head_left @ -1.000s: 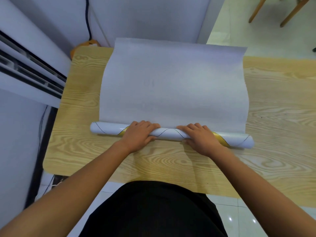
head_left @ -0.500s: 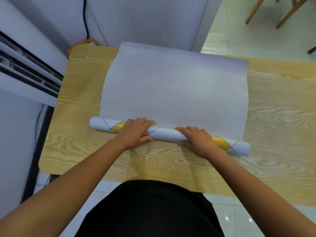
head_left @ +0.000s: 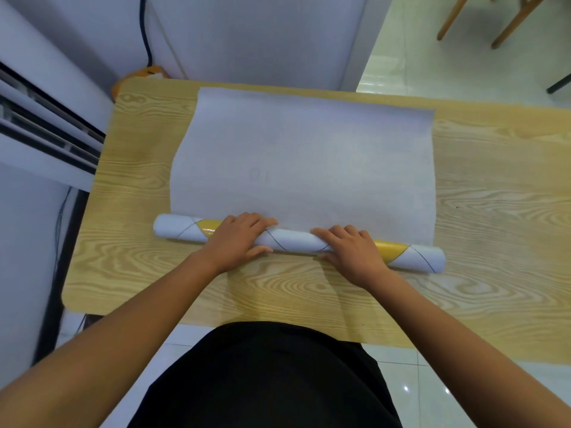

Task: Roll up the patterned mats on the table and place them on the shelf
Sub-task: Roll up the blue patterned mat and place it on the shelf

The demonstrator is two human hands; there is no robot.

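While left hand (head_left: 239, 239), right hand (head_left: 352, 254) clasp mat roll (head_left: 293, 240), orange thing (head_left: 148, 72), maybe plug, behind table (head_left: 185, 288).

The roll (head_left: 293, 240) has turned further since a second ago and looks a little thicker. More of its pattern shows: a yellow patch (head_left: 208, 227) that was a sliver beside the left hand (head_left: 238, 242) is now a broad band left of it, and a second yellow patch (head_left: 389, 250) has widened to the right of the right hand (head_left: 352, 254). The flat part of the mat (head_left: 302, 162) is shorter. Its far edge, earlier reaching the far edge of the table (head_left: 494, 180), now lies on the table with a strip of wood showing beyond it.
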